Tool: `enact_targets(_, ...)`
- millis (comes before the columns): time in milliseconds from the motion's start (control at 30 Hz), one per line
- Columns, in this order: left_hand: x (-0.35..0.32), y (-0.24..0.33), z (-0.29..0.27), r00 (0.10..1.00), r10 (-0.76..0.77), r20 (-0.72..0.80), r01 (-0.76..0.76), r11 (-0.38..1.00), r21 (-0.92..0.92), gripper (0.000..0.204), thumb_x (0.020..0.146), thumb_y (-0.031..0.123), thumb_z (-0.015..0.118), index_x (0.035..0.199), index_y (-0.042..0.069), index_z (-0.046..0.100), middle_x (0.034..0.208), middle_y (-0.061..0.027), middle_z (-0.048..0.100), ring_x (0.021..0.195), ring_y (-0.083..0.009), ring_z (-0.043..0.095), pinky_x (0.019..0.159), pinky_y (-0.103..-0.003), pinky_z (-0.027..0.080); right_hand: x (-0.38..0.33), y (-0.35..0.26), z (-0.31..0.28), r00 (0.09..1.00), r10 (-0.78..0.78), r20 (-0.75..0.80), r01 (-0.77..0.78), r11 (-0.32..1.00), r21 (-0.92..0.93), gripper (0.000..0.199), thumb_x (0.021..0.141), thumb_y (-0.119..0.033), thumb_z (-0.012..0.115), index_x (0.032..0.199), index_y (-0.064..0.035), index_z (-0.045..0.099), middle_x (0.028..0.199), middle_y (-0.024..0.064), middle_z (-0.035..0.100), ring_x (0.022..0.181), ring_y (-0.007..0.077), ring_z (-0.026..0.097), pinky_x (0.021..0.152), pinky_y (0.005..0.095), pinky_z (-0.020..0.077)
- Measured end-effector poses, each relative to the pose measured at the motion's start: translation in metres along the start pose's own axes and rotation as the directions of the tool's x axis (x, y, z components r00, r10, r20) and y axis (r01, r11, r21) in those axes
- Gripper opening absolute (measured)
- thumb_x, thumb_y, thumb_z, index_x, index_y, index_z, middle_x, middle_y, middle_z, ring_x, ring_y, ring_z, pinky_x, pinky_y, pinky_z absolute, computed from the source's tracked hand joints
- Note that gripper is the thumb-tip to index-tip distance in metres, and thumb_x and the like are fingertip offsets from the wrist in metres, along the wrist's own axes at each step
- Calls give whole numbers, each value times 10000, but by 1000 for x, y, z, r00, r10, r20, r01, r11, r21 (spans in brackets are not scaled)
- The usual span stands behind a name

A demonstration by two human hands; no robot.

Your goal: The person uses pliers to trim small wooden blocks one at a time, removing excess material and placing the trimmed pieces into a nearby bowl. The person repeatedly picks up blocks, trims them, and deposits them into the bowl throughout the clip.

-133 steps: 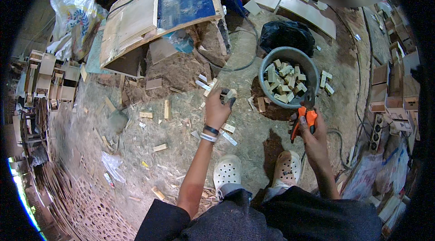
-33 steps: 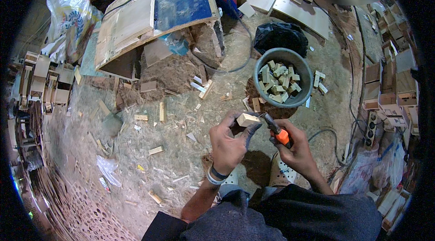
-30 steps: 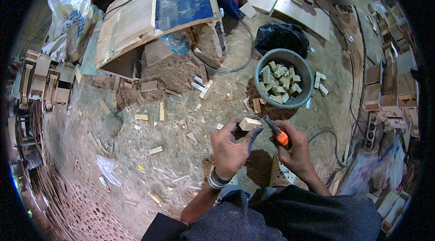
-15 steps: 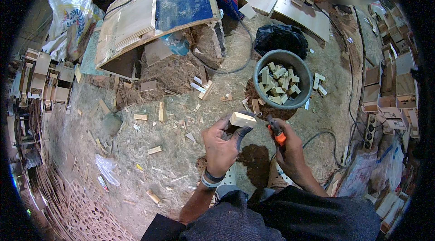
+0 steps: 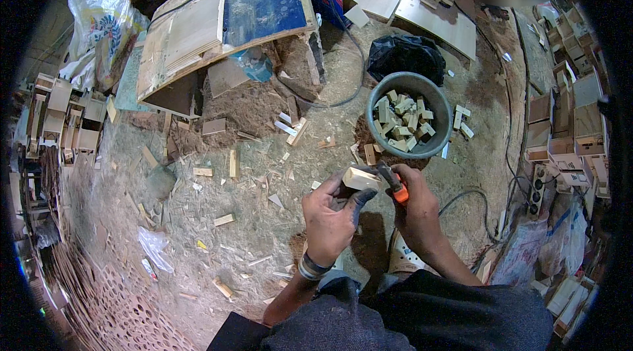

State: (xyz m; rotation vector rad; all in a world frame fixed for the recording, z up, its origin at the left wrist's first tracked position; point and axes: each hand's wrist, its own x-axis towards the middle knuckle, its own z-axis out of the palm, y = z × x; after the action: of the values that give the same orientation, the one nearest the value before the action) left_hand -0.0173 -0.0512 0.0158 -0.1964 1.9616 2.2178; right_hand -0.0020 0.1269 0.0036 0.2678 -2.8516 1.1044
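Note:
My left hand (image 5: 328, 224) is closed around a small pale wooden block (image 5: 360, 179), with the thumb along its near side. In my right hand (image 5: 419, 211) is a pair of pliers (image 5: 399, 194) with orange handles. The dark jaws of the pliers are at the block's right end, close to or touching it; which, I cannot tell. Whatever sits between the jaws is hidden. Just beyond my hands stands a grey tub (image 5: 446, 133), holding several similar wooden blocks (image 5: 410, 120).
Behind the tub lies a black plastic bag (image 5: 407, 57). A low blue-topped wooden bench (image 5: 267, 1) stands far left, with a black cable across it. Wood offcuts (image 5: 224, 220) litter the floor. Stacked wooden boxes (image 5: 589, 123) line the right side.
The pliers have come left to the block's end, where a bent wire hook showed before. My left hand has shifted slightly right and down with the block.

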Motion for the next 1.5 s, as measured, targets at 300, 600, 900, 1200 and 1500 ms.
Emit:
enact_targets(300,-2,7,1,996,-69,47,70,997,-15,327,896,10,745,1194,-93,656,1069,-143,739,950,-151,706,832,-280,572,1,15,-5,998,-5,68,0,997,71,541,786,67,681,1287,-36,505,1074,218,653,967,420,673,808,477,544)
enact_targets(600,5,-2,-2,996,-84,6,84,996,5,310,883,8,753,1174,-59,671,1078,-121,736,979,-168,703,900,-302,560,7,11,-12,972,225,71,-236,913,333,563,837,125,601,1351,-69,480,1096,225,674,1011,418,680,859,437,529)
enact_targets(900,0,0,-4,999,-28,43,30,998,-60,318,880,11,765,1173,-65,668,1097,-128,729,1002,-167,698,914,-308,556,8,-1,-26,997,-26,79,18,995,95,641,736,166,611,1330,-55,515,1096,192,641,1006,416,650,853,434,526)
enact_targets(1200,-3,-2,-10,997,-9,78,25,977,-211,372,857,33,799,1185,-67,655,1124,-130,716,1035,-159,681,934,-309,548,12,-13,-35,997,14,-77,3,976,216,451,857,136,631,1270,-31,559,1087,183,630,996,314,667,857,363,525)
enact_targets(1500,-2,0,-12,996,-36,81,48,987,-155,374,860,79,810,1169,-58,650,1100,-126,720,1023,-176,695,923,-306,550,11,-12,-32,969,-33,-246,71,986,148,636,732,164,629,1328,-38,536,1112,177,648,1011,347,654,848,417,543)
